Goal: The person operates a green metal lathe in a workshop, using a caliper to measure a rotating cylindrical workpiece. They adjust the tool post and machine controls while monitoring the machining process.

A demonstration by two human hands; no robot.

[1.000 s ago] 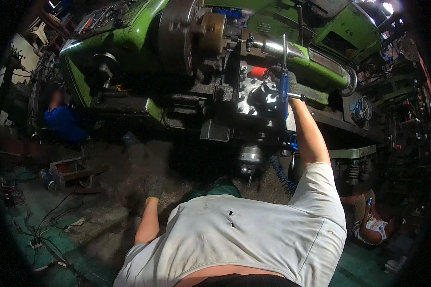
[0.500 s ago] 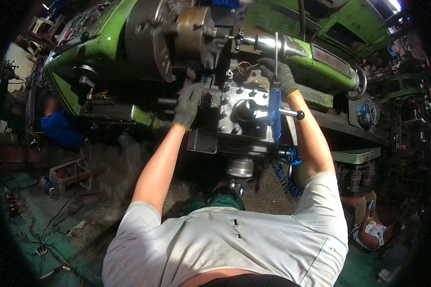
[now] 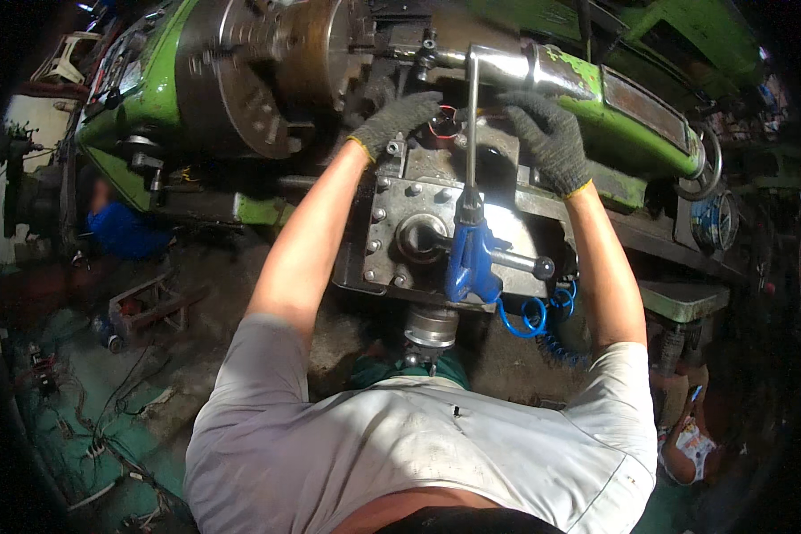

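My left hand (image 3: 399, 123), in a dark knitted glove, reaches over the near side of the lathe carriage with its fingers stretched out. Its fingertips are close to a small round red-rimmed thing (image 3: 442, 122), whose kind I cannot make out. On the other side of that thing, my gloved right hand (image 3: 550, 141) has its thumb and fingers apart, beside the green tailstock (image 3: 632, 120). Neither hand shows anything in it. Between my forearms, a blue air blow gun (image 3: 473, 258) rests against the steel tool post (image 3: 396, 218), its long metal nozzle pointing away from me.
A large lathe chuck (image 3: 307, 53), partly blurred, is at the far left. A black-knobbed lever (image 3: 529, 264) sticks out beside the blow gun. Its coiled blue hose (image 3: 534, 325) hangs down at the right. A handwheel (image 3: 707, 160) ends the tailstock. Cables (image 3: 98, 440) cross the green floor.
My left hand has moved right, from beside the carriage to the red-rimmed thing. The blow gun now appears further left, turned to show its handle. The whole view has shifted somewhat.
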